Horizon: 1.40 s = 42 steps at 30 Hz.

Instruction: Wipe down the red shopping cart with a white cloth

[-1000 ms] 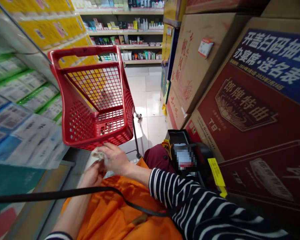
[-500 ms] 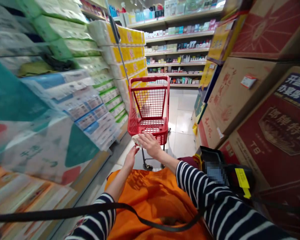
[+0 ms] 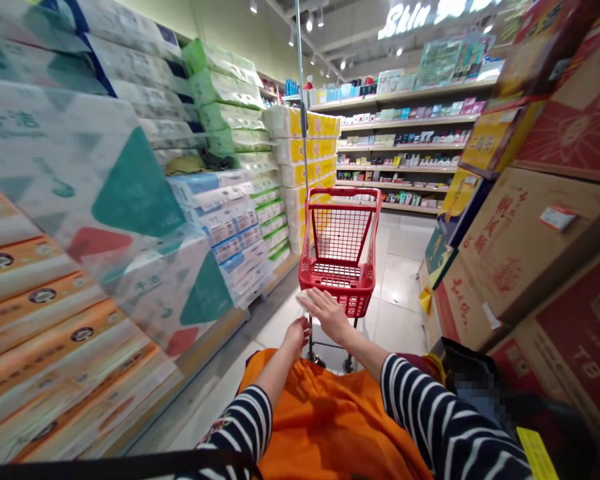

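Note:
My right hand (image 3: 329, 316) reaches forward with straight fingers laid over a small pale, cloth-like thing (image 3: 305, 296). Most of that thing is hidden under the fingers. Lower and to the left is my left hand (image 3: 297, 333), its fingers loosely bent and apart, with nothing visible in them. Just beyond both hands stands a red shopping cart (image 3: 337, 288) with a mesh back panel. In the picture my right fingertips overlap its near lower edge; whether they touch it I cannot tell. No goods show in the cart.
Stacked tissue packs (image 3: 145, 180) line the left side, with yellow-and-white packs (image 3: 307, 143) farther on. Cardboard cartons (image 3: 545, 227) are piled on the right. Filled shelves (image 3: 405, 123) stand at the back. A dark object with a yellow tag (image 3: 536, 453) is at lower right.
My view has turned up and to the left, so cart and shelves appear lower and farther right. My left fingertips are slightly farther from the pale thing, which stays under my right hand.

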Motion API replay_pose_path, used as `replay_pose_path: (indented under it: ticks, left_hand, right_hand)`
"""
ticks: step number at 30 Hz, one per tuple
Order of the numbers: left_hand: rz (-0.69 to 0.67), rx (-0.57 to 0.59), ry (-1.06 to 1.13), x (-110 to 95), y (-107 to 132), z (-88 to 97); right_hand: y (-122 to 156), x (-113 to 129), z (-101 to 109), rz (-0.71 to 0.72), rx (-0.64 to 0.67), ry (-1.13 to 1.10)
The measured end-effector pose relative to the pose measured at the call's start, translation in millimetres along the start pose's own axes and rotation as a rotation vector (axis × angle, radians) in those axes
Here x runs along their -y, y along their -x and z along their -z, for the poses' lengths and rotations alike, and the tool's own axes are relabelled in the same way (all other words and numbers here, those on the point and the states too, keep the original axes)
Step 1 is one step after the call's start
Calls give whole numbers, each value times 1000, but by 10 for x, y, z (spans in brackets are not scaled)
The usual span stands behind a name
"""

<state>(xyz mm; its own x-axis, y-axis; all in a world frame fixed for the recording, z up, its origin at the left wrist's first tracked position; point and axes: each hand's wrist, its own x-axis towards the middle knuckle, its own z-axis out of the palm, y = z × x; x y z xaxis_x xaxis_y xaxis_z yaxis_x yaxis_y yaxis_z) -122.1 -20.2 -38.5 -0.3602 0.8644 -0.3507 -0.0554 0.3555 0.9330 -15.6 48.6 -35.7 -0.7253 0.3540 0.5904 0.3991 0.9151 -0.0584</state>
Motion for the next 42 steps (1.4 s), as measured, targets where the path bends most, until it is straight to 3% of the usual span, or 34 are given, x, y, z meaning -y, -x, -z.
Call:
replay_pose_path:
  ticks: [3, 5, 8, 11, 15, 17, 21, 24, 28, 31, 33, 39, 42]
  left_hand:
    - [18, 80, 460, -223, 36, -3]
    - [47, 97, 718, -353, 82, 17]
    - [135, 87, 745, -424, 144, 66]
    - [132, 90, 541, -393, 139, 113]
    - [-65, -149, -96, -337, 19, 199]
    - [-111, -219, -322, -288, -31, 246]
    - [-133, -164, -568, -112, -16, 249]
    - [-189, -86, -783, 10, 21, 175]
    - [-268, -86, -1136, 50, 10, 84]
    - [-297, -107, -1244, 0, 24, 45]
    - [-327, -115, -1318, -42, 57, 12]
    - [-481, -86, -1498, -59, 167, -166]
    - [-507, -53, -1490, -30, 173, -261]
  right_hand:
    - [-242, 156, 160, -130, 33, -69]
    - [-272, 231, 217, -127, 108, -100]
    - [-188, 232, 251, 12, 201, -60]
    - [-171, 126, 267, 162, 174, 10]
    - [-304, -49, 245, 210, -26, 84]
    - [-288, -128, 177, 206, -36, 116]
    - [87, -212, -17, 176, 173, 148]
    - [402, -171, -28, 113, 285, 159]
    - [366, -140, 206, 32, 196, 156]
    - [186, -206, 357, -50, 67, 169]
    - [173, -258, 359, -71, 67, 164]
    - [636, -277, 110, -36, 180, 194]
    - [738, -311, 168, -25, 165, 218]
